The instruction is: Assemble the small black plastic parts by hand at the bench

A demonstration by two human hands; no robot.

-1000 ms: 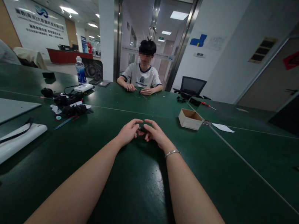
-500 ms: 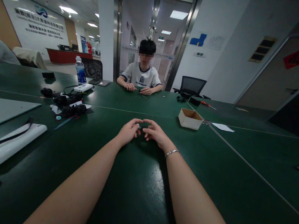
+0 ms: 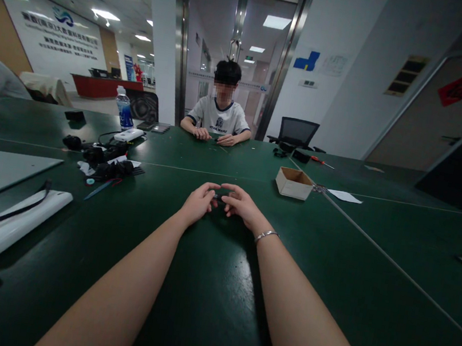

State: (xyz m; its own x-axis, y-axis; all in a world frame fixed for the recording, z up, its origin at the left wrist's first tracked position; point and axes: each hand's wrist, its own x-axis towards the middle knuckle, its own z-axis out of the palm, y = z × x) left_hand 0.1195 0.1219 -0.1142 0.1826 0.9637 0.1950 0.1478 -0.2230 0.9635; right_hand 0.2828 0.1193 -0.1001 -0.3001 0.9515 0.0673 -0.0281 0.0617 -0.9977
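Over the middle of the green table [image 3: 205,285], my left hand [image 3: 199,204] and my right hand [image 3: 242,206] meet with their index fingertips nearly touching. A small dark, rod-like piece [image 3: 219,197] spans the gap between them. My left thumb and fingers pinch its left end, and my right thumb and fingers close on the other end. The piece is partly hidden by the fingers and too small to name. On my right wrist is a silver bracelet [image 3: 267,235].
Ahead to the right stands an open cardboard box [image 3: 293,189], near white paper [image 3: 344,196] and a red screwdriver [image 3: 320,161]. Black devices and cables [image 3: 107,159] and a bottle [image 3: 125,109] lie left. A person [image 3: 221,116] sits opposite, hands on the table.
More of the small dark piece shows between my fingertips, and it now bridges both hands. Arms and surrounding things have stayed put.
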